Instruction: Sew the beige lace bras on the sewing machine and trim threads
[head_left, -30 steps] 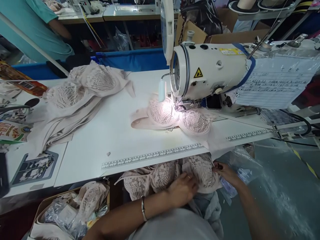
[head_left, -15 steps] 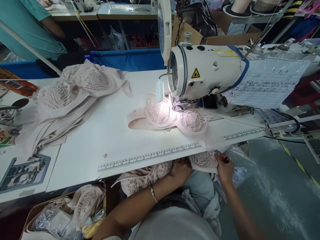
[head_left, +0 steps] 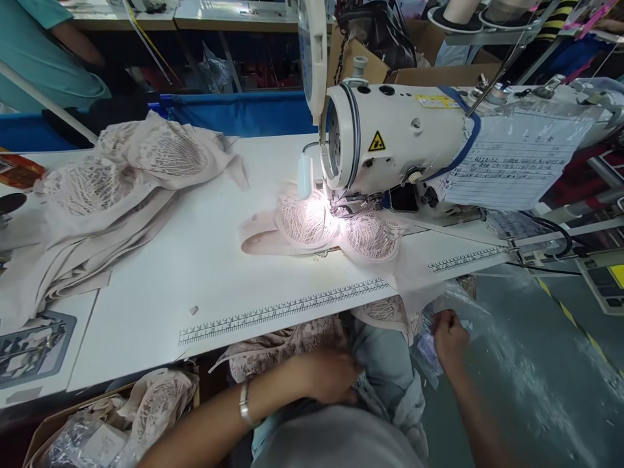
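My left hand (head_left: pixel 331 377), blurred by motion, is over my lap, close to the beige lace pieces (head_left: pixel 287 348) there; its fingers cannot be made out. Off the table's front edge, my right hand (head_left: pixel 451 341) has its fingers curled closed, and whatever they may hold is hidden. Just left of it, a lace bra cup (head_left: pixel 385 312) hangs below the edge. On the table, a pale pink lace bra (head_left: pixel 373 237) lies under the lit needle area of the white sewing machine (head_left: pixel 400 136), its fabric trailing over the front edge.
A heap of lace bras (head_left: pixel 127 169) covers the table's left side. A printed ruler (head_left: pixel 292 309) runs along the front edge. Below left stands a box (head_left: pixel 36 442) with lace pieces and plastic bags. A person in teal (head_left: pixel 43 58) is at the far left behind a blue cloth bin (head_left: pixel 244 117).
My left hand has left the lace at the table edge and come back toward my body. My right hand has moved right, away from the hanging cup. The view has shifted slightly.
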### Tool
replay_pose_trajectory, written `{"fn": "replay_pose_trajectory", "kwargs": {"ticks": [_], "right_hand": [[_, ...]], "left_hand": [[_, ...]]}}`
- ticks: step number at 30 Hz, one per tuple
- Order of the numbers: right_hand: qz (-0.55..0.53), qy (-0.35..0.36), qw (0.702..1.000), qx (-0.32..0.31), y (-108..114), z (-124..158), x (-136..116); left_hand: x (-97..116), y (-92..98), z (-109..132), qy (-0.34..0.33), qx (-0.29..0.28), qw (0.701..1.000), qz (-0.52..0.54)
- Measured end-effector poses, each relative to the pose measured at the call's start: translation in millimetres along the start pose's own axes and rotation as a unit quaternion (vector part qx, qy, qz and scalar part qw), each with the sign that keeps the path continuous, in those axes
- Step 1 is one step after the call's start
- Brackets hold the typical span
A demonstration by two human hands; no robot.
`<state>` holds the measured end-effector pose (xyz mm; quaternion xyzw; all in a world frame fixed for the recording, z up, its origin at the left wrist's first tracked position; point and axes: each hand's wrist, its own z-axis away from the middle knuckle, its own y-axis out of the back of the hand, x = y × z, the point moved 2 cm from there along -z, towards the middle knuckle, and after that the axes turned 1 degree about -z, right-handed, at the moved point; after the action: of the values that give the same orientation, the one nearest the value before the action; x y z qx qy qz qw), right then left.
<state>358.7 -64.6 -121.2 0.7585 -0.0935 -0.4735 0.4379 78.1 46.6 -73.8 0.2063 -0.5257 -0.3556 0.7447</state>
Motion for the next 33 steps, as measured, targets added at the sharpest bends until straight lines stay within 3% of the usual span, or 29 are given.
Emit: {"fn": "replay_pose_trajectory", "kwargs": {"ticks": [2,3,5,6,8,9,11,12,15,19,21,26,33], "right_hand": [[0.006,0.015,1.000,0.007,15.6,-2.6,-7.3],[0.006,0.031,0.999,0.012,22.3,-5.5,-15.7],[0.004,0.094,0.995,0.035,31.4,-14.9,-43.1],[0.001,0.144,0.988,0.045,32.7,-21.0,-62.0],[0.005,0.259,0.966,-0.014,24.8,-35.8,-107.1],[-0.006,0.327,0.943,-0.066,16.5,-43.7,-131.7],[-0.009,0.409,0.906,-0.106,-4.4,-62.7,-176.8],[0.010,0.439,0.890,-0.124,-17.6,-73.3,-195.5],[0.134,0.465,0.870,-0.088,-57.4,-108.0,-228.8],[0.236,0.514,0.815,-0.124,-92.6,-138.6,-231.2],[0.226,0.533,0.802,-0.148,-98.1,-145.7,-226.5],[0.219,0.527,0.804,-0.166,-100.3,-154.9,-220.9],[0.239,0.533,0.792,-0.176,-95.5,-151.7,-224.3]], "left_hand": [[8.3,32.0,39.4,-0.144,-0.020,0.986,0.078],[6.5,50.9,54.4,-0.162,0.010,0.979,0.122],[-7.8,88.0,71.7,-0.116,0.126,0.976,0.131],[-18.8,104.8,74.5,-0.067,0.201,0.973,0.087],[-42.4,131.9,70.9,0.032,0.315,0.947,-0.061],[-53.0,141.9,65.1,0.059,0.339,0.929,-0.137],[-69.5,155.2,48.9,0.064,0.327,0.906,-0.262],[-75.1,159.1,40.4,0.052,0.302,0.900,-0.310],[-83.5,163.8,22.1,0.033,0.223,0.884,-0.409],[-86.4,161.8,16.0,0.062,0.192,0.873,-0.445],[-86.4,159.8,16.3,0.075,0.201,0.877,-0.430],[-84.5,159.4,16.0,0.119,0.246,0.876,-0.397],[-87.7,159.8,12.9,0.102,0.211,0.882,-0.409]]}}
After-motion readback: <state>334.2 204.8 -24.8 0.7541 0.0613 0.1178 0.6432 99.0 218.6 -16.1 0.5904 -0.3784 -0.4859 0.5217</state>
